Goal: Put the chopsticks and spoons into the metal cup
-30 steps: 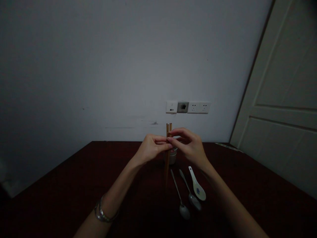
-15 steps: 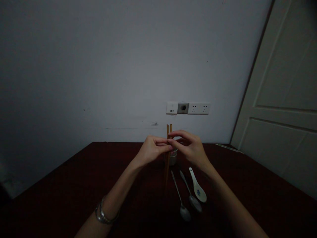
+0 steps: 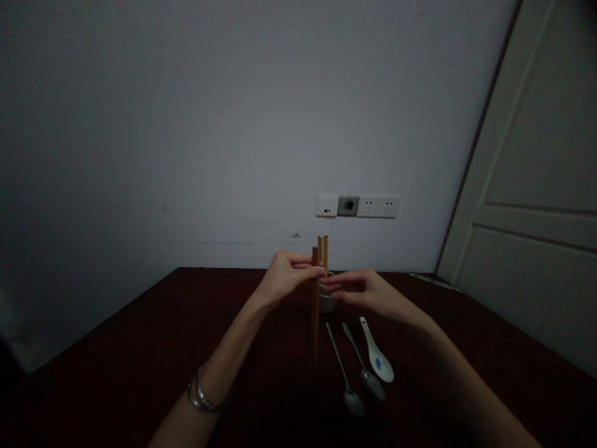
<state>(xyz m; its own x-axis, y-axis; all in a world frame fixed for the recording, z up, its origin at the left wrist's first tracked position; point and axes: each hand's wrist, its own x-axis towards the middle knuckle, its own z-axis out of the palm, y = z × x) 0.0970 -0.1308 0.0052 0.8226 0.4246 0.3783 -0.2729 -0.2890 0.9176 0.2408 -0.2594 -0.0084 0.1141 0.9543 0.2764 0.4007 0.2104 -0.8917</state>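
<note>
Left hand: pinch grip, thumb against fingers, closed on wooden chopsticks. Held chopsticks near vertical, square upper ends above the thumb, lower ends running down in front of the table and fading into its dark surface; whether they touch it cannot be told. Exact count in the grip unclear because of overlap.

Just behind, slightly to the right, more upright chopsticks rise higher than the front ones. Their lower parts pass behind the thumb or towards the cup; cannot tell if they stand in it.

Right hand: fingers extended to the left, loosely spread from the thumb, grip not closed. Fingertips lie in front of the pale cup, close to the left thumb; contact with the cup not determinable.

Nearer the person, right of the held chopsticks, three spoons in a slanted row, handles pointing away, bowls near: long-handled metal spoon leftmost, second metal spoon in the middle, white ceramic spoon with blue motif rightmost. All apart.

Silver-coloured bracelet on the left wrist. Surface: dark red table. Beyond it, pale wall with row of socket plates; panelled door to the right. Lighting dim.
</note>
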